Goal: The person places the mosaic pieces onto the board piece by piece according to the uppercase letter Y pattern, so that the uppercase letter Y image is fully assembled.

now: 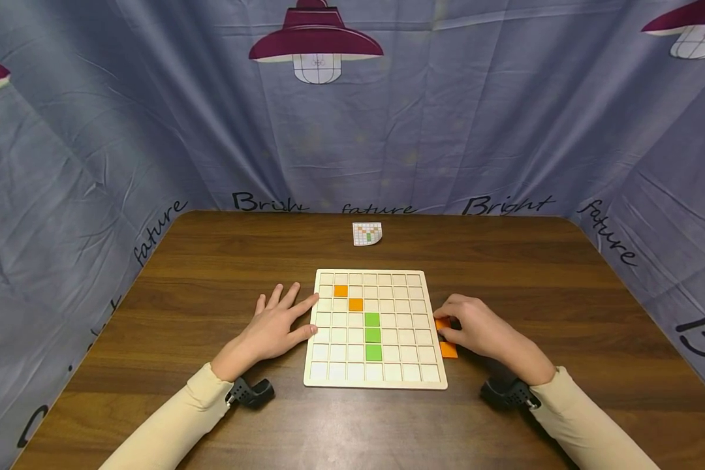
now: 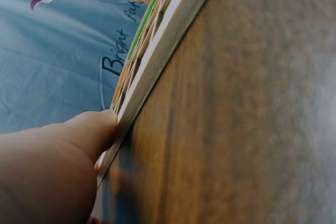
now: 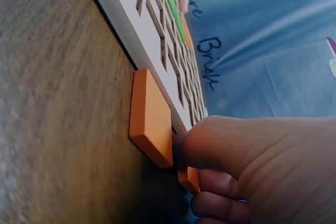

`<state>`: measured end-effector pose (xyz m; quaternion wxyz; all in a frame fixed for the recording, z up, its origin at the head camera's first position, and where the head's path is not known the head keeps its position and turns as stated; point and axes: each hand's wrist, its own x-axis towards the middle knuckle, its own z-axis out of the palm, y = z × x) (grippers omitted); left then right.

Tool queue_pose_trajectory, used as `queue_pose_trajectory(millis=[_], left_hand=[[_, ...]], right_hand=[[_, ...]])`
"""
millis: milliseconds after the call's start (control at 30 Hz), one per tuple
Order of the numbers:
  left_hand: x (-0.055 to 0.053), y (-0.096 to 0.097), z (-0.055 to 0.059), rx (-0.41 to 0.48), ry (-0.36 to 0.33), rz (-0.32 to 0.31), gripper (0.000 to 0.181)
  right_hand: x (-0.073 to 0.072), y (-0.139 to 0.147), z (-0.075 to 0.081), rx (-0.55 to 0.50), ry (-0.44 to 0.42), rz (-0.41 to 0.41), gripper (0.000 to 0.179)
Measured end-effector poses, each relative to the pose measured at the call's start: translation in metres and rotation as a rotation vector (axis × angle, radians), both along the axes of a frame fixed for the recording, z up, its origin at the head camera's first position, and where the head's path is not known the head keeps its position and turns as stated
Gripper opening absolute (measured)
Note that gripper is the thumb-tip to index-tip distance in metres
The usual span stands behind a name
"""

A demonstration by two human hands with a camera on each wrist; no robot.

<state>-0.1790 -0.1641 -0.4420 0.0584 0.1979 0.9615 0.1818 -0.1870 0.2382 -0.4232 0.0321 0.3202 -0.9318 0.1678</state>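
Observation:
A pale wooden grid board (image 1: 399, 336) lies flat on the table. Set into its cells are two orange tiles (image 1: 356, 305), diagonal to each other, and a column of three green tiles (image 1: 373, 335). My left hand (image 1: 273, 329) rests at the board's left edge with fingers spread, thumb and forefinger touching the rim. Beside the right edge, my right hand (image 1: 476, 326) curls its thumb and fingers round an orange square tile (image 1: 442, 324), partly hidden by them. Another orange tile (image 3: 150, 119) lies nearer the front, against the board's side.
Behind the board lies a small paper card (image 1: 367, 234) with a printed grid pattern, one corner curled. The brown wooden table (image 1: 505, 254) reaches back to a blue-grey printed curtain (image 1: 352, 143). Both wrists wear black bands.

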Motion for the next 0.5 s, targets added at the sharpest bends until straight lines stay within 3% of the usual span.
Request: queue_pose_trajectory(millis=[500], left_hand=[[0.0014, -0.0011, 0.0042, 0.003, 0.002, 0.001, 0.062]], right_hand=[[-0.0043, -0.0027, 0.0092, -0.009, -0.006, -0.005, 0.02]])
